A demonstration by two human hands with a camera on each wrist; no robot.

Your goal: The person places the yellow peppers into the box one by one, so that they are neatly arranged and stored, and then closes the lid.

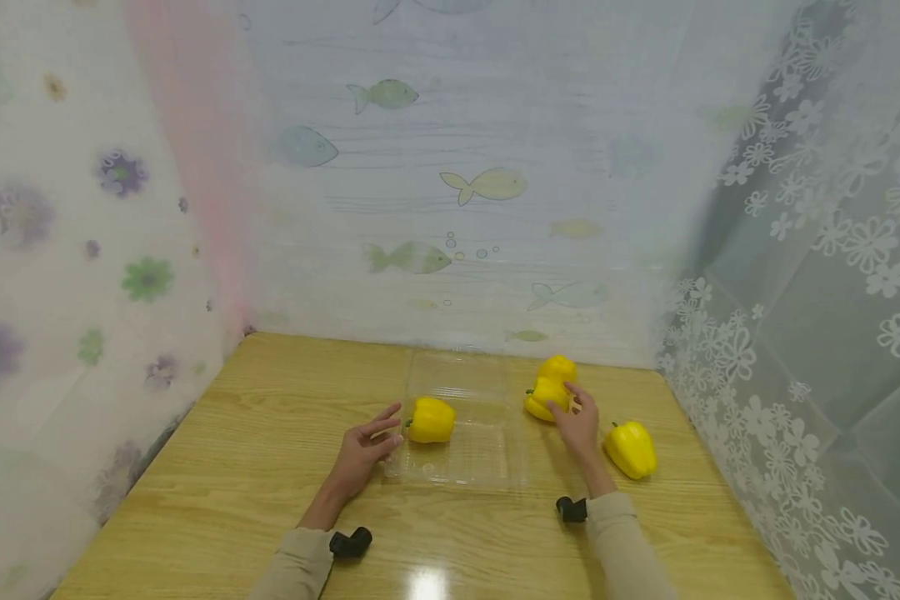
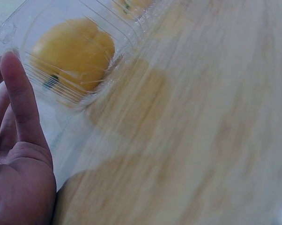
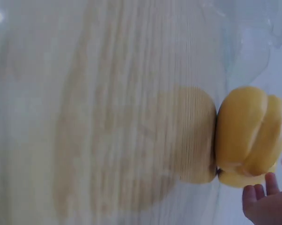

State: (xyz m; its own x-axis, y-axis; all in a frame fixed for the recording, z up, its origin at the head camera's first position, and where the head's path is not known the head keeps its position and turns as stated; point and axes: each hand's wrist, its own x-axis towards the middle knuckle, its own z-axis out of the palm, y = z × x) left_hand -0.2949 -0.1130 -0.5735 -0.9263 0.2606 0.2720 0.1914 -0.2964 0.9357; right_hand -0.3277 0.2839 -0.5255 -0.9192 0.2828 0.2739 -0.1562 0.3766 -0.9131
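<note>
A clear plastic clamshell box (image 1: 468,458) lies opened flat on the table, a yellow bell pepper (image 1: 431,420) lying inside its near half toward the left. My left hand (image 1: 362,454) is at the box's left side, its fingers extended and a fingertip at the rim in the left wrist view. Toward the back right, my right hand (image 1: 579,421) reaches over a second yellow bell pepper (image 1: 547,400), thumb and fingers spread around it. In the right wrist view the fingers (image 3: 272,183) are straight beside this pepper (image 3: 241,129).
Directly behind the pepper at my right hand sits another yellow pepper (image 1: 558,367). One more yellow pepper (image 1: 630,450) lies to the right of my right wrist. The wooden table (image 1: 270,417) is bounded by a fish-print curtain (image 1: 450,208) at the back and patterned curtains at the sides.
</note>
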